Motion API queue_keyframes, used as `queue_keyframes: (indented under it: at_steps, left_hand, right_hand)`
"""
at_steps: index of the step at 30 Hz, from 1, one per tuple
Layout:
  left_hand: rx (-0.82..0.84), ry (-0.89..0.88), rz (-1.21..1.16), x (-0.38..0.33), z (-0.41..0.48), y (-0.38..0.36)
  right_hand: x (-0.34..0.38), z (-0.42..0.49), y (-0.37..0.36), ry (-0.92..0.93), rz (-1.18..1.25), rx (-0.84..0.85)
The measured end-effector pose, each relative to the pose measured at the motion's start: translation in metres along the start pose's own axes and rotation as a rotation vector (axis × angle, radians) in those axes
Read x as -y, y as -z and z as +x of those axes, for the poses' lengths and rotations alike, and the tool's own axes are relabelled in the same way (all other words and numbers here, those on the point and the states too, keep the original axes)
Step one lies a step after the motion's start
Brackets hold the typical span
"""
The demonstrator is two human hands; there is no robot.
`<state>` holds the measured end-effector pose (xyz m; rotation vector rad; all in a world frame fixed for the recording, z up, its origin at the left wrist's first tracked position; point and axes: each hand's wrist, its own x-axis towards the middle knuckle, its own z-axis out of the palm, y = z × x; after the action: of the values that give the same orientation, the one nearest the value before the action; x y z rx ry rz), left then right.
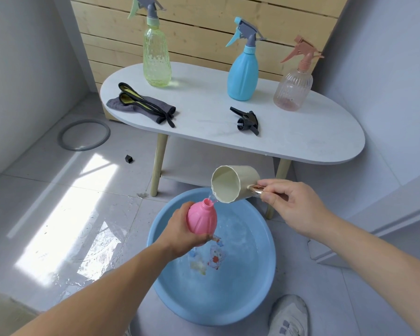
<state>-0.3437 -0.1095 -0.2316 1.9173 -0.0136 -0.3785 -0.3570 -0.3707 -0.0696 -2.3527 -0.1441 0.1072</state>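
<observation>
L hand grips pink bottle, fingers curled round its body, neck open & tilted toward cup, over blue basin on floor. R hand pinches handle of cream cup, tipped w/ water running from rim into bottle mouth. Behind, on white surface: black spray head, 3 spray bottles, grey cloth.

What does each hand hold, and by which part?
The left hand grips the pink bottle around its lower body. The right hand pinches the cream cup by its shiny handle, tilting it over the bottle's open neck.
</observation>
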Motion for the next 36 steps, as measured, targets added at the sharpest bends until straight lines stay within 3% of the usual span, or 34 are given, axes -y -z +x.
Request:
queue_keyframes:
  at_steps: [36]
  left_hand:
    - [0.023,0.013,0.049,0.0029,0.0022,-0.0030]
  right_hand:
    - [0.0012,0.0014,0.0020,0.143,-0.228,0.029]
